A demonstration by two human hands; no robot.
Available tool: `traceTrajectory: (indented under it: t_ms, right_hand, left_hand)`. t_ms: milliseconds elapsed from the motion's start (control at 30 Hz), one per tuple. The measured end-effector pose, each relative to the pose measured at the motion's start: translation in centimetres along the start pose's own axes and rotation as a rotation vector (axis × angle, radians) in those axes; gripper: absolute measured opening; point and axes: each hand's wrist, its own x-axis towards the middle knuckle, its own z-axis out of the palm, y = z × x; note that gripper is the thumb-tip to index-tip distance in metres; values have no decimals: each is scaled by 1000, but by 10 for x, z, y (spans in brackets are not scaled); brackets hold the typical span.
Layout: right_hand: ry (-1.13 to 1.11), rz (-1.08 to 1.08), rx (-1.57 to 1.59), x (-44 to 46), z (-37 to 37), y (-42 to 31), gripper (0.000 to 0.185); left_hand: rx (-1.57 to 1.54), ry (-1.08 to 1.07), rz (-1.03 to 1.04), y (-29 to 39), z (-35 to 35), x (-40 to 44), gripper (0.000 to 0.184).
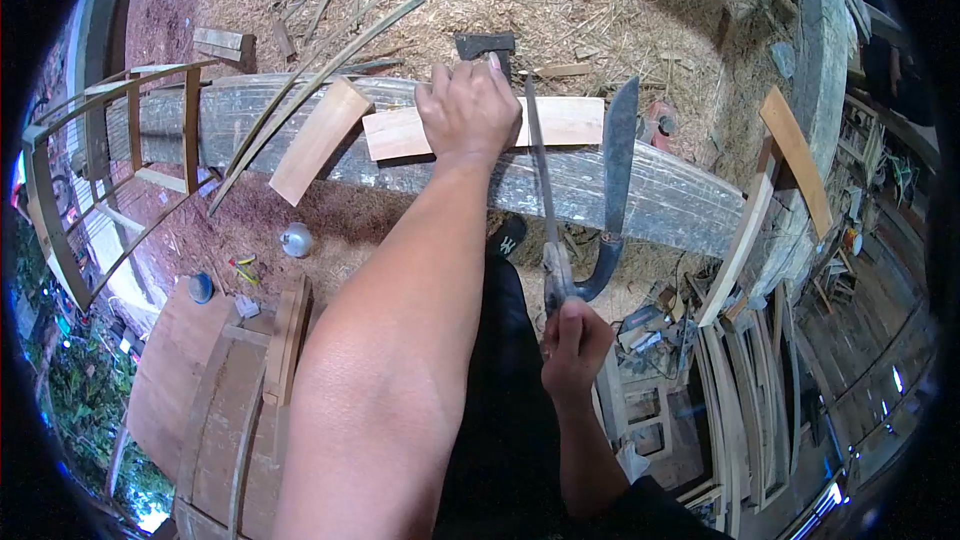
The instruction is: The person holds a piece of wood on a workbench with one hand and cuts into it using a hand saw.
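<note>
My left hand (468,110) presses down on a pale curved wooden piece (395,133) that lies across a weathered beam (670,190), its fingers curled over the far edge. In my right hand (577,345) is the handle of a handsaw (542,160), whose narrow blade crosses the wooden piece just right of my left hand. A machete (620,140) with a dark curved handle lies on the beam at the right end of the piece. Another pale board (320,140) rests slanted on the beam at the left.
An axe head (485,44) lies beyond the beam. A wooden frame (190,125) stands at the left, long thin strips (330,68) lean over the beam, and a post (820,90) rises at the right. Wood shavings cover the ground.
</note>
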Motion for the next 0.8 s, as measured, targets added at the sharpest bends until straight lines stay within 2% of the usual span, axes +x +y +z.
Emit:
traceTrajectory:
  t_ms: [33, 67, 133, 200, 300, 333, 433, 567, 667, 733, 800]
  right_hand:
    - [4, 68, 19, -1, -4, -2, 45]
    - [-9, 2, -5, 10, -2, 2, 44]
    - [18, 10, -53, 56, 26, -13, 43]
    - [32, 4, -119, 72, 38, -21, 43]
    - [1, -82, -42, 30, 12, -9, 44]
    - [0, 67, -15, 5, 3, -1, 44]
    - [-33, 86, -5, -1, -2, -12, 44]
    - [37, 27, -94, 74, 39, -11, 43]
    - [70, -18, 29, 45, 29, -3, 46]
    - [19, 108, 65, -4, 5, 6, 47]
    - [7, 86, 77, -10, -7, 5, 47]
  left_hand:
    - [7, 65, 21, 0, 1, -1, 40]
    - [2, 65, 20, 1, 1, -2, 40]
    - [-11, -33, -20, 2, -1, 0, 34]
    - [-8, -15, -16, 3, 0, -3, 35]
    - [5, -6, -15, 1, 0, -1, 36]
    - [9, -18, -9, 0, 1, -1, 35]
    - [10, -26, -9, 0, 1, -1, 35]
    - [10, -24, -9, 2, 0, -1, 36]
    - [19, -14, -3, 1, 2, 2, 34]
    - [19, -18, -2, 2, 2, -2, 34]
    - [12, -18, -8, 2, 0, 0, 33]
